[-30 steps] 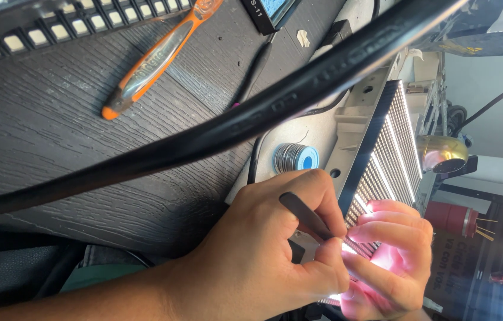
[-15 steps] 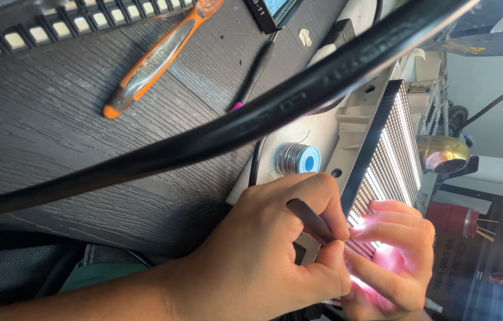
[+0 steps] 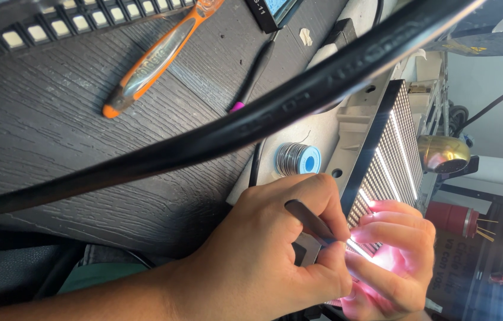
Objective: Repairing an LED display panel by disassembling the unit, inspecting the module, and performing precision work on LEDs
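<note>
Little has moved since half a second ago: both hands sit in the same spot, and only the pink glow on the fingers has shrunk since a second ago.

The left hand (image 3: 257,255) pinches dark tweezers (image 3: 308,220) between thumb and forefinger. Their tip touches a lit row of the LED panel (image 3: 397,148), which stands on edge towards the far edge of the desk (image 3: 55,148). The right hand (image 3: 394,255) curls its fingers against the panel's face just beside the tip; I cannot tell whether it grips or only steadies. This looks like fine picking at a single diode, so the next move calls for a steady tip.

Beyond the knuckles lies a solder spool (image 3: 299,159). A thick black cable (image 3: 275,113) crosses the desk. An orange-handled tool (image 3: 156,56) lies near the desk's left edge.
</note>
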